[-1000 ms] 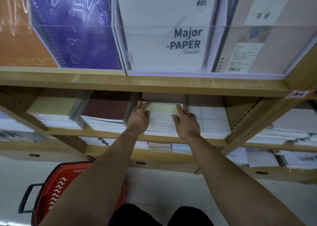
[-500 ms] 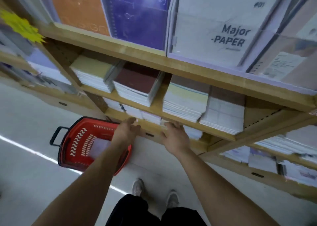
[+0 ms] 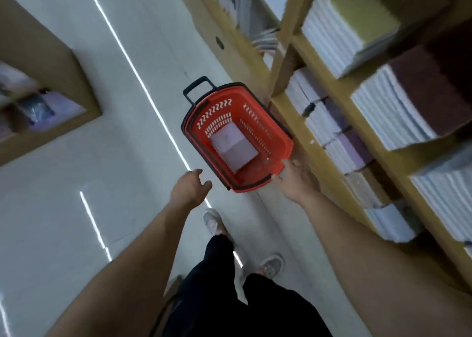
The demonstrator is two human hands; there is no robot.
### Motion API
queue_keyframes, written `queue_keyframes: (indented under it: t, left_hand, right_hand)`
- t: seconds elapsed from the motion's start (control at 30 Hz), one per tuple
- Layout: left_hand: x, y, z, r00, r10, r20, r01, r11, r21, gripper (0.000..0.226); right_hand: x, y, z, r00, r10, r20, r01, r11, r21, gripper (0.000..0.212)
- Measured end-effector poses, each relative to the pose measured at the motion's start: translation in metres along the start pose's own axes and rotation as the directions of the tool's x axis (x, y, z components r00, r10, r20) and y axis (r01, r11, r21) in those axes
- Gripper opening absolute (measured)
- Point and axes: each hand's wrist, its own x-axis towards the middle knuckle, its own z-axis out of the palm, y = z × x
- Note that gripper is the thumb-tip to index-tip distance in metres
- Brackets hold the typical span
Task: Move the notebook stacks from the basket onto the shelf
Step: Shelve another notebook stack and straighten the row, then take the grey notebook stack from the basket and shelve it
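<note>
At frame centre, basket [image 3: 285,142]: red plastic with slotted walls and a dark rim, standing on the floor just beside the foot of the shelf.
Basket handle [image 3: 198,88]: black loop at the far end, pointing to the upper part of the frame.
Notebook stack [image 3: 233,145]: pale lilac covers, lying flat on the basket's bottom, towards its left wall; it is the only thing I can make out inside.
Left hand [image 3: 190,188]: lower centre, just left of the basket's near corner and apart from it; fingers loosely curled, nothing in its grasp.
Right hand [image 3: 297,180]: at the basket's near right corner, fingers spread and fairly straight, holding nothing; the fingertips overlap the rim in the picture, but whether they touch it cannot be told.
Shelf [image 3: 332,86]: light wooden boards and uprights filling the right side of the frame, blurred.
Yellow-covered stack [image 3: 339,27]: upper right, on a shelf board.
Maroon-covered stack [image 3: 398,101]: right of centre, on the same board, just beside the yellow one.
Lower stacks [image 3: 339,134]: white and purple piles on the board below, near the basket.
Floor [image 3: 76,209]: pale and glossy, with bright light streaks.
Shoes [image 3: 213,221]: light trainers below the basket, under black trousers [image 3: 229,298].
Second unit [image 3: 51,63]: wooden shelving at the upper left.
</note>
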Motion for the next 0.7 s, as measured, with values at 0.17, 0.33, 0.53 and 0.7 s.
queue_keyframes:
  t: [0.17,0.33,0.53,0.7]
  left_hand:
    - [0.069,0.003,-0.002,0.999,0.030,-0.045,-0.035,0.994,-0.105,0.056]
    - [0.155,0.024,0.031,0.997,0.054,-0.046,-0.062,0.977,-0.205,0.051]
    - [0.268,0.029,0.118,0.995,-0.098,-0.017,0.089,0.949,-0.302,0.059]
    - [0.359,0.027,0.203,0.955,-0.297,-0.008,0.259,0.846,-0.466,0.062]
  right_hand:
    - [0.090,-0.035,0.015,0.999,-0.028,0.016,0.029,0.998,-0.053,0.062]
    - [0.197,-0.037,0.042,0.993,-0.118,0.028,0.121,0.984,-0.131,0.063]
    - [0.330,-0.011,0.100,0.975,-0.163,0.149,0.198,0.944,-0.264,0.061]
    - [0.437,0.013,0.167,0.952,-0.206,0.228,0.270,0.914,-0.303,0.058]
